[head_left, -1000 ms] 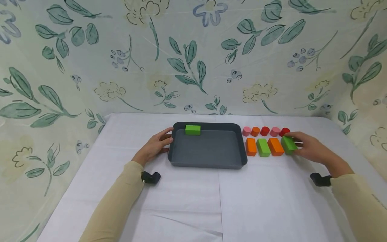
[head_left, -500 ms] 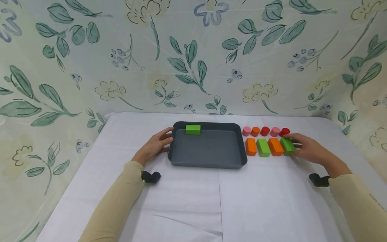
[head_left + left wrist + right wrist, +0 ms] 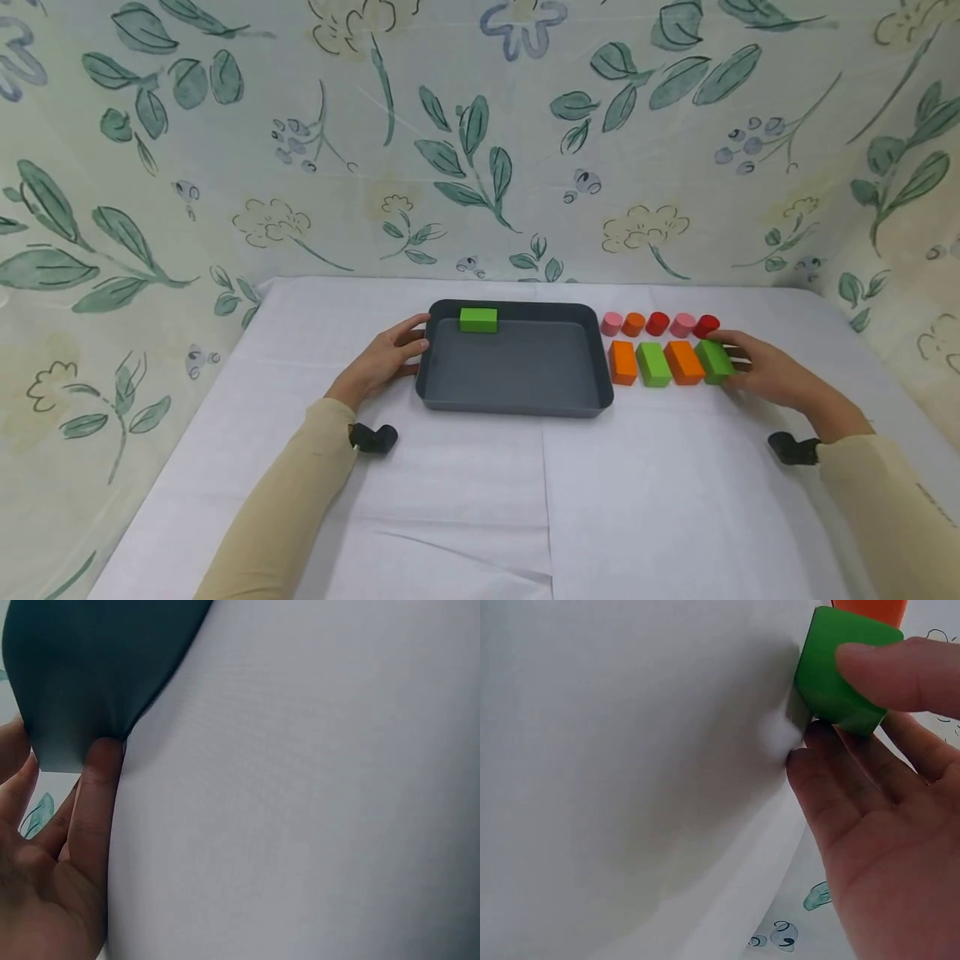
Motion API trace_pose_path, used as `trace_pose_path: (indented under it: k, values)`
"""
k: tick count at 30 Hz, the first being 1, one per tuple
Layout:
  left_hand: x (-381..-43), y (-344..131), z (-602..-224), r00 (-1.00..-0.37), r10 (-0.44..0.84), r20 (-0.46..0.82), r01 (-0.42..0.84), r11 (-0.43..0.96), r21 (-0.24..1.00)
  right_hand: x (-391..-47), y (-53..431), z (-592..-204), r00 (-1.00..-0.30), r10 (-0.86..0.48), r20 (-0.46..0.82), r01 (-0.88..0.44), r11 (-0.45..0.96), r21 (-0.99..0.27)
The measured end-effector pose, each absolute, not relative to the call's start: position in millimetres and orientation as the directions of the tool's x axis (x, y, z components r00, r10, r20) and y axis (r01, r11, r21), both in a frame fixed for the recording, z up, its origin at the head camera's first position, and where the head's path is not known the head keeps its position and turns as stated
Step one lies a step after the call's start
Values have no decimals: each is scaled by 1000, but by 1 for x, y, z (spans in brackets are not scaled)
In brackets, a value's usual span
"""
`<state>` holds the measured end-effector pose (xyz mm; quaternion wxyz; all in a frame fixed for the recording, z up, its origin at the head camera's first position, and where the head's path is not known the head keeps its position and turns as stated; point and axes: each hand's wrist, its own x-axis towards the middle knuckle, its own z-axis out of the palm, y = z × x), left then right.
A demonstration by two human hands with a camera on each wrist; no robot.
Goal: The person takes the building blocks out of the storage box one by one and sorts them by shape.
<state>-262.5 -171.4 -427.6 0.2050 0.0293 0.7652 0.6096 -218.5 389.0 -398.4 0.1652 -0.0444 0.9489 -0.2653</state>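
A dark grey tray (image 3: 517, 400) lies on the white-covered table, with a green block (image 3: 478, 320) inside near its far left corner. At the tray's left side is my left hand (image 3: 382, 360); its fairly straight fingers touch the outer wall, as the left wrist view of the tray (image 3: 90, 682) also shows. My right hand (image 3: 768, 371) pinches the rightmost green block (image 3: 714, 362) of a row right of the tray. In the right wrist view the thumb (image 3: 885, 675) lies against that green block (image 3: 832, 656), and the other fingers reach behind and below it.
Left of the pinched block stand an orange block (image 3: 684, 363), another green block (image 3: 654, 365) and another orange block (image 3: 622, 363). Several small pink, orange and red cylinders (image 3: 657, 323) line up behind them. A floral cloth (image 3: 480, 150) hangs at the back.
The rightmost green block has shifted slightly left, closer to the orange block, with my right hand on it. The left hand and tray stay in place.
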Motion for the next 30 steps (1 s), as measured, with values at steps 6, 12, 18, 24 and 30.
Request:
trace_pose_path:
  k: [6, 12, 18, 24, 30]
  values:
    - [-263, -172, -428, -914, 297, -276, -204, 251, 946, -219, 389, -394, -947, -188, -262, -27, 855, -518]
    - [-264, -172, -429, -913, 295, -281, -207, 258, 944, -214, 390, -378, -961, -180, -213, -54, 869, -492]
    - [-263, -173, -429, -912, 304, -276, -205, 246, 947, -214, 377, -354, -986, -152, -64, -104, 875, -472]
    - [-263, -174, -427, -914, 299, -274, -206, 239, 949, -218, 337, -325, -974, -222, 51, -221, 864, -452]
    - [-264, -173, -428, -912, 303, -276, -206, 243, 948, -229, 290, -309, -949, -313, 30, -294, 849, -439]
